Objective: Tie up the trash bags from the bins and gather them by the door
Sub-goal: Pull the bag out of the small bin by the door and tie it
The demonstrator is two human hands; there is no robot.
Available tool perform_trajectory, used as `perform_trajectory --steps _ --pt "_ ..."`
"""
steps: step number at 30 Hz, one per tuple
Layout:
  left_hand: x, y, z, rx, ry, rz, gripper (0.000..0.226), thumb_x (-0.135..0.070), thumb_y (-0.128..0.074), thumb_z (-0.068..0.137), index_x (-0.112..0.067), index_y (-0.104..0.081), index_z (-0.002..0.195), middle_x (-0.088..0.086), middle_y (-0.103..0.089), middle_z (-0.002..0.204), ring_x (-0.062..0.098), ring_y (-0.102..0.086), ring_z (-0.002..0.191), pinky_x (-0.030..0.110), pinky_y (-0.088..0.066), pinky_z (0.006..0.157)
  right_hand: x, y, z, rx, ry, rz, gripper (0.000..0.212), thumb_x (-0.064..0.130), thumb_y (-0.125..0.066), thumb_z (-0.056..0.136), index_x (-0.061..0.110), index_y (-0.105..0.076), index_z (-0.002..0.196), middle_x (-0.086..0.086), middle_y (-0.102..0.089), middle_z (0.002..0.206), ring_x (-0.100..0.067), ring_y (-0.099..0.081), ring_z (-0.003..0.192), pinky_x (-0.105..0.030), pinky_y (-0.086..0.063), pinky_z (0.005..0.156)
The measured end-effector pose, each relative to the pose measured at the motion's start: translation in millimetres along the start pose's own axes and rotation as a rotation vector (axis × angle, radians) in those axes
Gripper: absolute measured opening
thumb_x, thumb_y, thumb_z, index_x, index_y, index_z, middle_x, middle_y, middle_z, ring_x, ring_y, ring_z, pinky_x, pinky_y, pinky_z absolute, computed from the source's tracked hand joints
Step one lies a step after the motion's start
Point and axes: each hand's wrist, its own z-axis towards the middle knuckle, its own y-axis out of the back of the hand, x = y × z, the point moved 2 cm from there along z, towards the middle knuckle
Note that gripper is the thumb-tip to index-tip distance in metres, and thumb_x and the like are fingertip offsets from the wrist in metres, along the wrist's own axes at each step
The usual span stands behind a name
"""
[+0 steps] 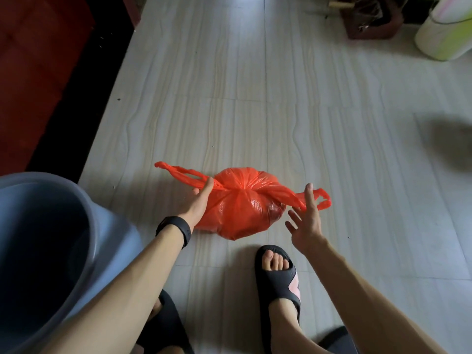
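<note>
Bag: red-orange trash bag [241, 208] sits on pale tiled floor [281, 103], just ahead of the person's feet, approx centre of view. Full, rounded, plastic gathered to a twist at top centre.
Bag handles: two loops stick out sideways. Left handle [178, 173] stretches out to the left, above the floor. Right handle [320, 200] runs out to the right, end loop hanging free.
Left hand [196, 203]: grip pinched on left handle near the bag's twist, fingers curled round the plastic, thumb on top. Black wristband [176, 229] on the wrist.
Right hand [305, 221]: grip spread, fingers splayed w/ palm facing the bag. Fingertips [309, 187] lie right at the right handle strip; can't tell if they touch it. Not closed on anything.
Bin: grey-blue bin [61, 241] at lower left, just beside left forearm, near the bag but apart from it. Inside looks dark; contents not readable.
Feet: right foot in black slide sandal [279, 273] w/ pink mark, toes pointing at the bag, just short of it. Left foot partly hidden under left forearm.
Surroundings: dark red furniture [33, 60] along left edge; dark brown wooden item [367, 19] and a pale cylinder w/ green tint [444, 34] at top right, well apart from the bag.
Blur: dark smudge at right edge, unclear what.
</note>
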Motion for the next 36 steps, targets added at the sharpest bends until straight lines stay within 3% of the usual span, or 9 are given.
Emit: perform_trajectory --steps 7,9,12,15,18,22,27,33,36 --pt "9.1 -6.6 10.4 -0.093 -0.182 0.502 0.1 -0.092 -0.018 0.066 -0.032 -0.045 0.142 0.016 -0.043 0.145 0.038 -0.035 0.138 0.051 -0.028 0.115 -22.1 -8.5 -11.0 0.024 0.11 -0.304 0.109 0.093 -0.048 0.064 0.033 -0.029 0.152 0.003 -0.033 0.158 -0.021 -0.034 0.143 -0.045 -0.026 0.117" --pt "15.6 -12.4 15.2 -0.106 -0.212 0.599 0.092 -0.087 -0.016 0.074 -0.033 -0.038 0.145 0.019 -0.039 0.146 0.038 -0.031 0.139 0.052 -0.026 0.115 -23.0 -17.6 -6.7 0.018 0.322 -0.569 0.095 0.088 -0.039 0.076 0.03 -0.033 0.15 0.001 -0.037 0.155 -0.021 -0.032 0.144 -0.045 -0.023 0.12" --pt "14.6 -19.1 19.2 -0.14 -0.377 0.599 0.063 -0.066 -0.026 0.094 -0.033 -0.036 0.147 0.019 -0.042 0.144 0.038 -0.037 0.135 0.049 -0.031 0.113 -19.4 -32.6 -3.1 0.015 0.518 -0.908 0.05 0.049 -0.033 0.102 0.023 -0.044 0.143 -0.005 -0.04 0.148 -0.028 -0.03 0.139 -0.04 -0.018 0.119" --pt "7.0 -18.3 22.6 -0.164 -0.549 0.472 0.062 -0.064 -0.032 0.091 -0.023 -0.061 0.127 0.015 -0.062 0.121 0.032 -0.058 0.114 0.043 -0.046 0.098 -8.2 -48.4 -4.2 0.049 0.741 -0.966 0.035 0.026 -0.034 0.105 0.009 -0.063 0.114 -0.009 -0.059 0.121 -0.031 -0.042 0.121 -0.04 -0.029 0.108" --pt "0.7 -19.6 16.5 -0.263 -0.647 0.388 0.052 -0.062 -0.037 0.092 -0.022 -0.069 0.1 0.005 -0.068 0.093 0.025 -0.064 0.086 0.044 -0.053 0.077 -0.5 -64.3 -9.0 0.01 0.823 -0.852 0.024 0.025 -0.047 0.102 0.013 -0.068 0.097 0.013 -0.06 0.093 -0.019 -0.051 0.107 -0.036 -0.042 0.092" --pt "-10.2 -24.7 1.4 -0.352 -0.747 0.481 0.046 -0.049 -0.043 0.094 -0.013 -0.072 0.096 0.007 -0.063 0.104 0.027 -0.063 0.091 0.039 -0.053 0.077 -2.7 -82.2 -14.0 0.032 0.812 -0.769 0.022 0.029 -0.056 0.097 0.019 -0.062 0.078 0.009 -0.061 0.072 -0.021 -0.06 0.079 -0.033 -0.046 0.071" --pt "-13.3 -26.7 -9.9 -0.464 -0.944 0.697 0.04 -0.04 -0.041 0.095 -0.011 -0.069 0.1 0.009 -0.06 0.11 0.034 -0.059 0.086 0.043 -0.053 0.074 5.0 -86.1 -10.7 0.157 0.591 -0.86 0.035 0.035 -0.056 0.096 0.014 -0.065 0.07 0.007 -0.061 0.059 -0.003 -0.05 0.052 -0.024 -0.039 0.056" --pt "-8.3 -31.3 -11.4 -0.366 -1.077 1.219 0.025 -0.022 -0.042 0.089 -0.014 -0.063 0.101 0.009 -0.063 0.094 0.033 -0.062 0.078 0.038 -0.045 0.06 -1.9 -85.8 -10.6 0.364 0.362 -0.813 0.019 0.028 -0.058 0.077 0.012 -0.069 0.074 0.0 -0.065 0.077 -0.014 -0.057 0.077 -0.04 -0.047 0.081" --pt "-6.7 -32.8 -12.1 -0.371 -1.052 1.376 0.016 -0.017 -0.055 0.083 -0.016 -0.066 0.095 0.008 -0.067 0.091 0.029 -0.064 0.078 0.035 -0.044 0.063 -2.2 -85.3 -16.8 0.472 0.195 -0.655 0.035 0.049 -0.063 0.083 0.015 -0.07 0.076 0.007 -0.07 0.076 -0.006 -0.064 0.078 -0.026 -0.049 0.079"
